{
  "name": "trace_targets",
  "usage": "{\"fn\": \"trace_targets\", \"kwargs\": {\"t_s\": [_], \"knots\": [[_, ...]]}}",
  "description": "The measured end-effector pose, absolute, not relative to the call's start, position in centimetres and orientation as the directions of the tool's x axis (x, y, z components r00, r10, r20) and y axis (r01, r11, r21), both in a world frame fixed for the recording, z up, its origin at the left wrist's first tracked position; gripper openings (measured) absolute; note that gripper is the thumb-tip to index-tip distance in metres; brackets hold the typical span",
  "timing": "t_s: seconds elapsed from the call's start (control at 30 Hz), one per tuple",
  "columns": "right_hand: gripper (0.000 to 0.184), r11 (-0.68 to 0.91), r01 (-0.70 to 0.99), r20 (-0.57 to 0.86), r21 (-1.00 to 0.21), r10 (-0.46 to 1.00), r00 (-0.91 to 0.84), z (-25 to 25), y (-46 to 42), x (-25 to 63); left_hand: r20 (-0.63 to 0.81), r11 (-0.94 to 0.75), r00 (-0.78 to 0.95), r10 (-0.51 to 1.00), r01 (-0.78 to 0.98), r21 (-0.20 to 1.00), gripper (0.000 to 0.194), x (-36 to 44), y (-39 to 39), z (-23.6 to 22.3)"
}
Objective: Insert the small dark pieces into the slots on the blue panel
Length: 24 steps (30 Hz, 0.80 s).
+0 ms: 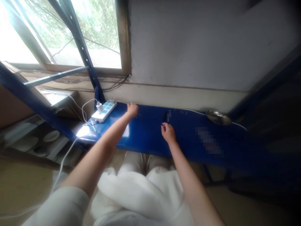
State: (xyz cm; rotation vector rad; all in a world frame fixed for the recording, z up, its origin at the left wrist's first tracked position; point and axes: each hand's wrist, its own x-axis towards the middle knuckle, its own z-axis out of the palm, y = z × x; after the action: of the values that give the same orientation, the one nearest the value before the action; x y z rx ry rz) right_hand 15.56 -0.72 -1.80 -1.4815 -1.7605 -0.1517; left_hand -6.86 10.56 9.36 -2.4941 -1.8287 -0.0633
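Near the back edge of the blue tabletop, my left hand [133,110] is held low, its fingers bent down and closed. Whatever lies under its fingertips is hidden. My right hand [168,132] is over the middle of the table with thumb and fingers pinched together. A tiny dark spot shows at its fingertips, too small to name. Just beyond that hand lies a thin dark object [166,116], with a cluster of small pale pieces [168,115] beside it. More tiny pieces [183,112] are scattered farther back.
A white power strip [104,110] with a plugged-in charger [99,107] rests on the table's left end. Its white cord [67,153] hangs over the edge. A shiny metal dish [218,117] stands at the back right. Blue rack posts [82,47] rise at left, before a window.
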Motion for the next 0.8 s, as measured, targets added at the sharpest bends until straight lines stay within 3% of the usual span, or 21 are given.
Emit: {"fn": "trace_targets", "kwargs": {"t_s": [0.8], "knots": [[0.027, 0.307, 0.863, 0.634, -0.400, 0.774, 0.018, -2.07, -0.52, 15.75, 0.083, -0.253, 0.252, 0.964, 0.967, 0.004, 0.023, -7.05, 10.67, 8.94]]}}
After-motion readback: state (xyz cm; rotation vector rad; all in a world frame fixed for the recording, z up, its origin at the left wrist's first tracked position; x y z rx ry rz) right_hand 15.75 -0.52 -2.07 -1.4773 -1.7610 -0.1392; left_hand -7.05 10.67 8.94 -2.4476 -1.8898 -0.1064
